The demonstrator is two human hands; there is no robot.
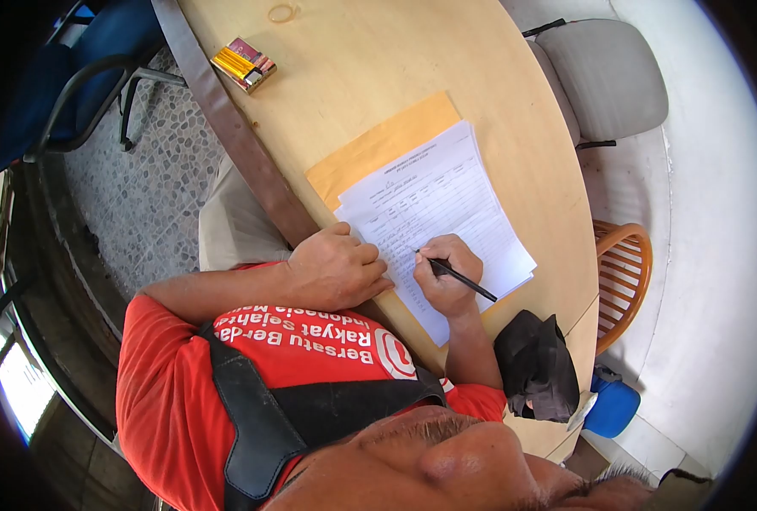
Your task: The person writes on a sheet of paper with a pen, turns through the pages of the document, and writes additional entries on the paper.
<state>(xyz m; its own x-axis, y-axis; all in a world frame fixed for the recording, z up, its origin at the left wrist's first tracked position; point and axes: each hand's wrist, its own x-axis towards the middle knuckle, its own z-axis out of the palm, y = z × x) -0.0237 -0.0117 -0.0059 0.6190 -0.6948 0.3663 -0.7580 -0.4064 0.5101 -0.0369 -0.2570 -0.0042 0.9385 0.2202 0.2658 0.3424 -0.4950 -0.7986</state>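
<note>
My right hand point(448, 274) is closed round a black pen point(468, 282), its tip on a sheet with a printed table and handwriting point(430, 200). The sheet tops a small stack of white papers. My left hand point(338, 266) lies with curled fingers at the stack's left edge, near the table edge; nothing shows in it. An orange-brown envelope point(378, 145) sticks out from under the papers on the far side.
An orange lighter point(235, 65) rests on a small pack point(262, 70) on the wooden table point(353, 60), near a rubber band point(282, 13). A black fabric item point(536, 366) lies at right. Chairs point(613, 77) stand around; a blue object point(613, 407) is lower right.
</note>
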